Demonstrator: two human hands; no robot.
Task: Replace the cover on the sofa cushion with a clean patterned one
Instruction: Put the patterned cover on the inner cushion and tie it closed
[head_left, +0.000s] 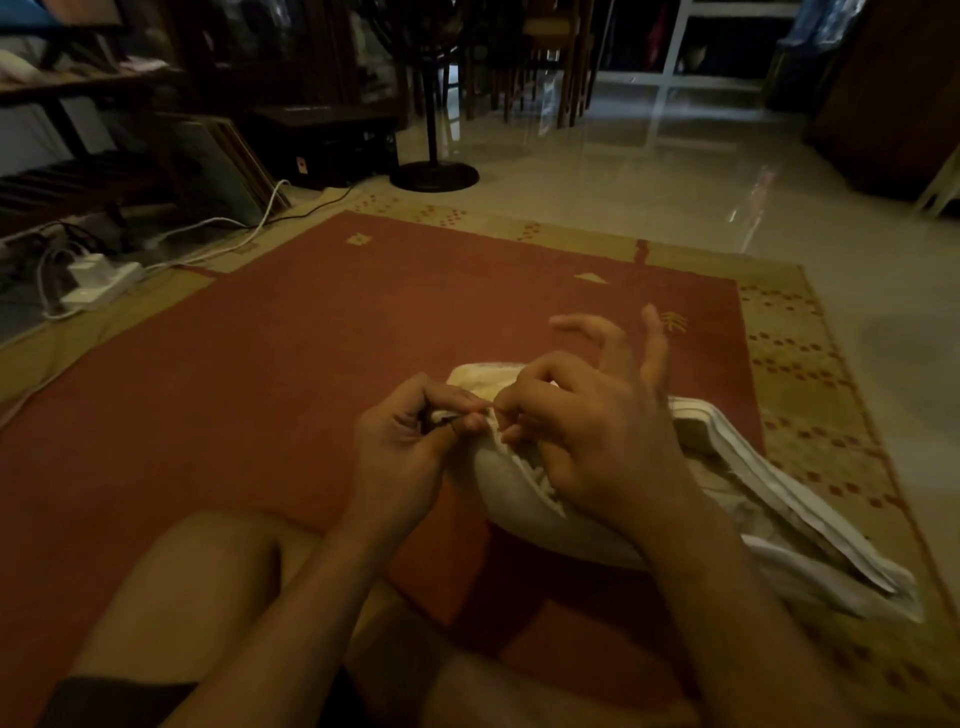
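I am seeing both hands meeting at the near-left corner of the pale white fabric cushion (519, 504), which is lying on the red woven rug with a tan dotted border (260, 389), directly under and to the right of the grip. The left hand (410, 447) is curling its fingers and thumb around the corner's edge, so its grip is clamped on the cloth. The right hand (587, 431) is pinching the same edge between thumb and forefinger, just beside the left fingertips, while its other three fingers are lifting away and spreading apart. Below that pinch a ruffled white seam is running along the cushion under the right palm; I cannot tell whether it is open or closed. A crumpled white cloth with grey stripes (779, 514) is lying to the right of the grip, touching the cushion. A bare knee (197, 582) is resting near, below-left of the grip. Far to the left, beyond the rug's edge, a white power strip with plugged cables (101, 286) is sitting on the floor, and a black round stand base (434, 174) is standing well beyond the grip.
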